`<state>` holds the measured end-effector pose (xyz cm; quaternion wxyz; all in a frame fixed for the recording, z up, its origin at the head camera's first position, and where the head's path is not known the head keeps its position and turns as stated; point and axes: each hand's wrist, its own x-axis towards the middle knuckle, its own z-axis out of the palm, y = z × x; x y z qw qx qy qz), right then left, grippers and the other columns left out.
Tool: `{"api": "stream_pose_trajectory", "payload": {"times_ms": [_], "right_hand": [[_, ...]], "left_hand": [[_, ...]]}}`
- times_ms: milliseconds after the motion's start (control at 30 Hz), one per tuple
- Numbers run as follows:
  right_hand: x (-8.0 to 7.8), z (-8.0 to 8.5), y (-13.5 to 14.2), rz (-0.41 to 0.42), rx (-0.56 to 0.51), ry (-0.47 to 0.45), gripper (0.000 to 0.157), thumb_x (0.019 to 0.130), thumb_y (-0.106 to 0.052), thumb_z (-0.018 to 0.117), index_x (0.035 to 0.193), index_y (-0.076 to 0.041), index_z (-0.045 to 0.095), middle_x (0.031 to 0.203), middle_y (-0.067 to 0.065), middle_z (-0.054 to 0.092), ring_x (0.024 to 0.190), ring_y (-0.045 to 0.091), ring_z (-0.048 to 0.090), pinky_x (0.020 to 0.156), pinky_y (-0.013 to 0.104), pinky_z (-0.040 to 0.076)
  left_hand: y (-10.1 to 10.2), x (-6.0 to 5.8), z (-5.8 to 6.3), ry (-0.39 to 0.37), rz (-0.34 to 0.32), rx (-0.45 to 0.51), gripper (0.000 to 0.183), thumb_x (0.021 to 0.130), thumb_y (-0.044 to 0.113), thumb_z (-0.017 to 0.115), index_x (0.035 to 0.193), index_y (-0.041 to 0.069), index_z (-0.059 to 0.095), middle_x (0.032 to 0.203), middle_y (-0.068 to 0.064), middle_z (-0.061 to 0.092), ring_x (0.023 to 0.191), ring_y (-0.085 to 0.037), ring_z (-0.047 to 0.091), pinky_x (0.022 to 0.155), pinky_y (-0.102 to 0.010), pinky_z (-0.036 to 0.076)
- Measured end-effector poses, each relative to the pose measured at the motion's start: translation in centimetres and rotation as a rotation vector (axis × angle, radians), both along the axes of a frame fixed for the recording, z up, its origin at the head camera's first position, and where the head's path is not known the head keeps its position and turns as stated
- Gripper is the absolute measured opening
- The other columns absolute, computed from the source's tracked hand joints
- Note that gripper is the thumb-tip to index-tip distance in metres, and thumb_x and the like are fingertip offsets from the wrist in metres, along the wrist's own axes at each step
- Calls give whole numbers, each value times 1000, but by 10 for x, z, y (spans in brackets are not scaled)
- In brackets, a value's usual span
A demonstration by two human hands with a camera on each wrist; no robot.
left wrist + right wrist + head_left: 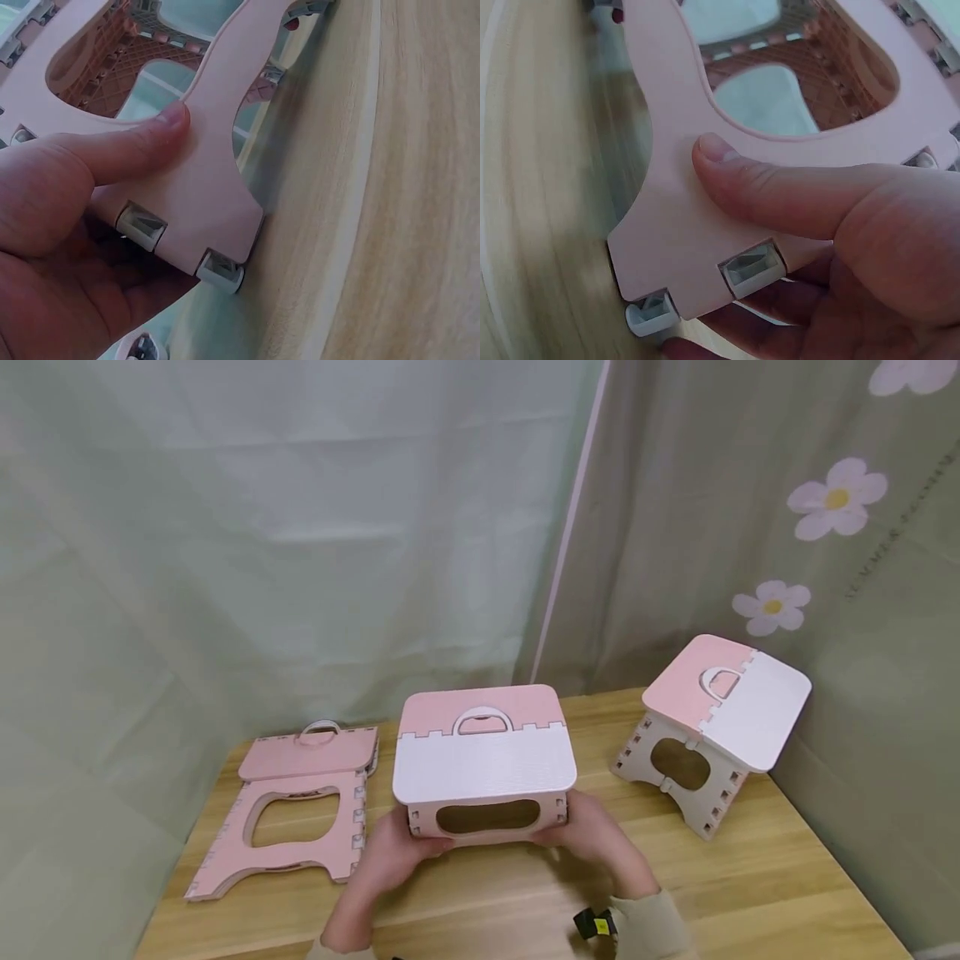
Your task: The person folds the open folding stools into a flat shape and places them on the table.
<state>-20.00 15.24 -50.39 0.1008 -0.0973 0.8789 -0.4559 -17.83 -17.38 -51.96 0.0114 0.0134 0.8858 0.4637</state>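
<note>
An unfolded folding stool (483, 768), its seat part pink and part white with a small handle, is in the middle of the head view. My left hand (392, 853) grips its left side and my right hand (592, 837) its right side. In the left wrist view, the thumb lies on the pink leg panel (199, 195) and the fingers go round behind its edge. The right wrist view shows the same hold on the other end of the panel (679, 225). Whether the feet touch the table is hard to tell.
To the left, a pink folding stool (348, 835) lies folded flat on the wooden table (480, 910). A second unfolded stool (757, 702) stands at the right, turned at an angle. Pale curtains (337, 543) hang behind, with flowers printed on the right.
</note>
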Motion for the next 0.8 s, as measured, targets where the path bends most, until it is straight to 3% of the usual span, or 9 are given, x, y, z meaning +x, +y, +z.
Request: {"api": "stream_pose_trajectory", "payload": {"times_ms": [500, 800], "right_hand": [[9, 3, -12, 12, 80, 109, 51, 74, -15, 98, 119, -9, 74, 113, 7, 75, 104, 25, 68, 98, 56, 54], [10, 4, -15, -7, 54, 127, 61, 72, -9, 99, 126, -9, 71, 124, 11, 73, 114, 31, 66, 104, 59, 50]], "left_hand": [[2, 6, 5, 31, -22, -5, 64, 76, 15, 98, 128, -2, 65, 114, -11, 73, 99, -19, 66, 93, -45, 55], [1, 7, 3, 33, -21, -4, 68, 77, 17, 98, 131, -3, 62, 120, -15, 72, 108, -23, 67, 100, -51, 53]]}}
